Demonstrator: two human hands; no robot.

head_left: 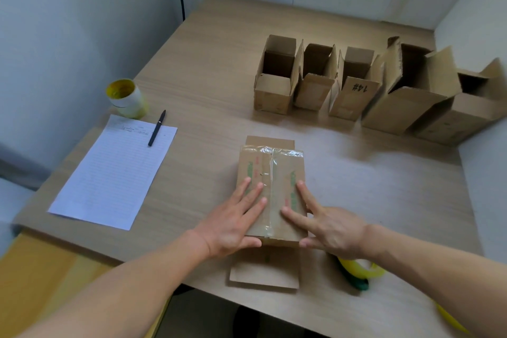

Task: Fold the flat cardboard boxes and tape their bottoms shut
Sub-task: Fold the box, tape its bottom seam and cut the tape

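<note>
A small cardboard box (274, 170) stands bottom-up near the table's front edge, with clear tape running along its centre seam and over the far end. My left hand (233, 223) lies flat on the box's left half, fingers straight, thumb against the near side. My right hand (323, 223) rests on the right half, fingers spread and straight, thumb at the near edge. An open flap (263, 273) of the box lies on the table towards me. A yellow and green tape dispenser (359, 271) sits just behind my right wrist, partly hidden.
Several folded boxes (354, 82) stand open-topped in a row at the back right. A lined sheet (115, 170) with a black pen (157, 128) lies at the left, with a yellow-rimmed cup (124, 97) behind it. White walls enclose the wooden table (208, 68).
</note>
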